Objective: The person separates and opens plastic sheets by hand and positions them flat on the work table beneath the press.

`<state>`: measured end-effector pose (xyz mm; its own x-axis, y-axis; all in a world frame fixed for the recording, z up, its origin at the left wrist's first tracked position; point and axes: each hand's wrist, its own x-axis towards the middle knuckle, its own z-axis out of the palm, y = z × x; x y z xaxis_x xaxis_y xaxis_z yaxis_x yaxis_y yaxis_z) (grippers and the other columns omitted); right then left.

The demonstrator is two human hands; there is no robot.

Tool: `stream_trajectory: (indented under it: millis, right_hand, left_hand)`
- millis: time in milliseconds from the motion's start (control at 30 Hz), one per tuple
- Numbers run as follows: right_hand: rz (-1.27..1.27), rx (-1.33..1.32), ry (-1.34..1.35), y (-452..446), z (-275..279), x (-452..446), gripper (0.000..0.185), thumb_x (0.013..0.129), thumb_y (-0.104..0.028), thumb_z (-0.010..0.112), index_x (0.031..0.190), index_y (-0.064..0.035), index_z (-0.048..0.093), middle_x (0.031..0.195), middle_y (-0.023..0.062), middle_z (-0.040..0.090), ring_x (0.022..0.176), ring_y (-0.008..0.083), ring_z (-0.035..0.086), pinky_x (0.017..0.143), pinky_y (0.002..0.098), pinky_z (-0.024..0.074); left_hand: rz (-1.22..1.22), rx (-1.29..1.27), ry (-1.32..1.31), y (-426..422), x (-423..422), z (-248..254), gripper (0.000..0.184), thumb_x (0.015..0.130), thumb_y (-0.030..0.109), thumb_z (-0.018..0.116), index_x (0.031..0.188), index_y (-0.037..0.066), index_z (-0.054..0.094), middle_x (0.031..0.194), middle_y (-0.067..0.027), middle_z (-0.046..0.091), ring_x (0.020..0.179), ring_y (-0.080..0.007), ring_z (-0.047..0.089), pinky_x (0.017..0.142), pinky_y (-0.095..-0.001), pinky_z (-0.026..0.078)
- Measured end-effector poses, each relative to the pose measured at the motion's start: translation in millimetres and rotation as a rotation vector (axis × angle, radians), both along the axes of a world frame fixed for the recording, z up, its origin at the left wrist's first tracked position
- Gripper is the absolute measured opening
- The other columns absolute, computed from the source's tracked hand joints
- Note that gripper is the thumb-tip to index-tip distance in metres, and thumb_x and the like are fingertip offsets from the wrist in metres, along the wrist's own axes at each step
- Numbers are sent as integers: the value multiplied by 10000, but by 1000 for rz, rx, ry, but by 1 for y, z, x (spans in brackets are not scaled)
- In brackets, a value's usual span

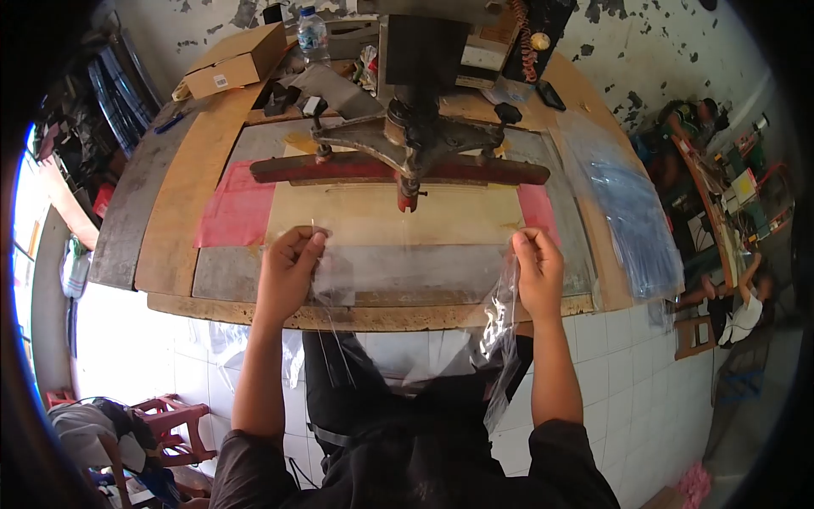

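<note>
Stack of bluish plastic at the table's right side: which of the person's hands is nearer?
Right. The right hand, pinching clear film, is left of the stack; the left hand, also holding film, is farther left.

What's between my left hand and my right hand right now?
In the head view, thin clear plastic lies between your left hand and right hand, hanging past the table's front edge, which shows through it.

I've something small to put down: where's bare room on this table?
Free, left: the grey board, nearer than the pen, and the tan strip between it and the pink sheet.
Crowded: the back, with carton and bottle; the right, under blue plastic; the middle, where left hand and right hand hold film before the press.
</note>
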<state>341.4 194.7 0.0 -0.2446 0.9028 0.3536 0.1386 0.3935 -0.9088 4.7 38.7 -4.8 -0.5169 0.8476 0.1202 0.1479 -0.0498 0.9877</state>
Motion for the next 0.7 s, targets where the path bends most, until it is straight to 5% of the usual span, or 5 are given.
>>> stream_trajectory:
  millis: [233,433,700]
  right_hand:
    - [39,-120,97,3,-23,-6,208,1074,-192,634,1003,2,663,839,-3,631,753,77,606,673,250,460]
    - [-4,-182,62,2,-20,-9,186,1077,-168,625,997,-1,649,810,3,632,714,78,595,647,251,449]
    - [-32,-162,33,1,-17,-13,176,1075,-154,622,1002,4,643,838,9,608,741,101,594,699,263,462]
  left_hand:
    - [87,-104,21,-1,7,-6,227,1051,202,679,1081,-14,743,747,69,616,685,-9,474,601,-213,374]
    - [87,-74,21,-3,6,-6,248,1066,211,660,1117,-13,754,812,28,707,753,-26,572,715,-220,471]
    - [57,-72,-9,-6,9,10,271,1090,217,616,1123,-15,753,819,-1,730,776,-26,606,716,-216,478]
